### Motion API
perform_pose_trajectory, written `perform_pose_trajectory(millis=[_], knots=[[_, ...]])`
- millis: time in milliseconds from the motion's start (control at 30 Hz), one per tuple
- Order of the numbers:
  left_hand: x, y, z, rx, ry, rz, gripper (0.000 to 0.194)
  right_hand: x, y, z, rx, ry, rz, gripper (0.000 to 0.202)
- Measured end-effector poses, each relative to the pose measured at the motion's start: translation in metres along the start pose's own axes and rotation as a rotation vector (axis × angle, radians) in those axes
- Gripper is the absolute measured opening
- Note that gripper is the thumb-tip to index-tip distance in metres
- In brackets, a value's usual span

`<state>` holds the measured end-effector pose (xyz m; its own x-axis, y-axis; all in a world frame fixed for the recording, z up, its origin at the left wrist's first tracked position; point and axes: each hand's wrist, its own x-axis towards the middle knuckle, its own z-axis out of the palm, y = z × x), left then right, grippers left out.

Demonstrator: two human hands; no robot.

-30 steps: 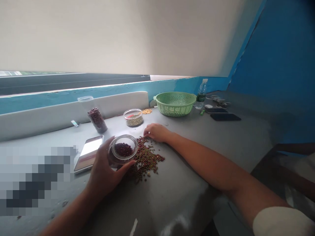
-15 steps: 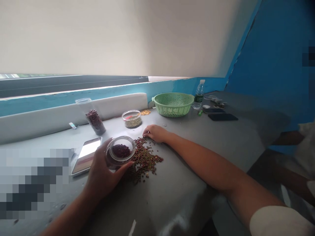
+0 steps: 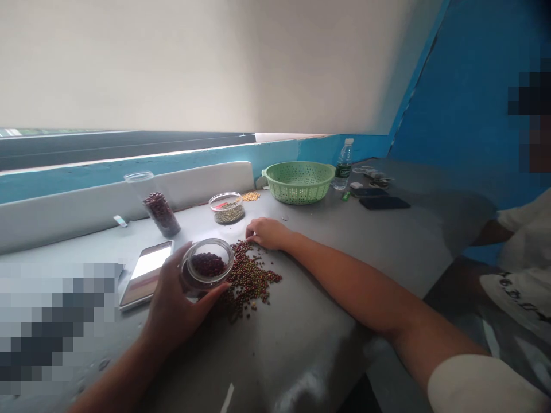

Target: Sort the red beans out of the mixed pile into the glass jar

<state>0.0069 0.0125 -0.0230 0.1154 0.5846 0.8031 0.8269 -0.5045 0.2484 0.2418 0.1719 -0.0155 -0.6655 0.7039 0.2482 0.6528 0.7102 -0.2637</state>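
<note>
Left hand (image 3: 174,301): wrapped round a clear round jar (image 3: 207,279), dark red beans inside, at the pile's left!
Right hand (image 3: 267,232): here at the far edge, fingers curled down by the beans; whether they grip one, can't tell.
Mixed pile (image 3: 253,278): small red and green beans, loose on the grey table (image 3: 301,321).
Far left: a tall clear jar (image 3: 161,213) of dark beans, leaning in view.
Far side: green perforated plastic basket (image 3: 299,186), clear water bottle (image 3: 343,172) just right of it.
</note>
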Motion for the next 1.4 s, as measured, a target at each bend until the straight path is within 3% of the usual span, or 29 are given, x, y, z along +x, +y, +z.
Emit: perform_pose_trajectory(millis=[300, 667, 1400], knots=[[0.003, 0.001, -0.001, 0.002, 0.007, 0.011, 0.100, 0.003, -0.005, 0.001, -0.063, -0.014, 0.020, 0.016], [0.003, 0.000, -0.001, 0.003, -0.008, 0.000, 0.099, 0.003, 0.004, 0.003, 0.044, 0.022, 0.108, 0.021], [0.001, 0.004, -0.003, -0.035, -0.032, -0.048, 0.096, 0.002, -0.008, -0.004, -0.187, 0.007, -0.015, 0.016]])
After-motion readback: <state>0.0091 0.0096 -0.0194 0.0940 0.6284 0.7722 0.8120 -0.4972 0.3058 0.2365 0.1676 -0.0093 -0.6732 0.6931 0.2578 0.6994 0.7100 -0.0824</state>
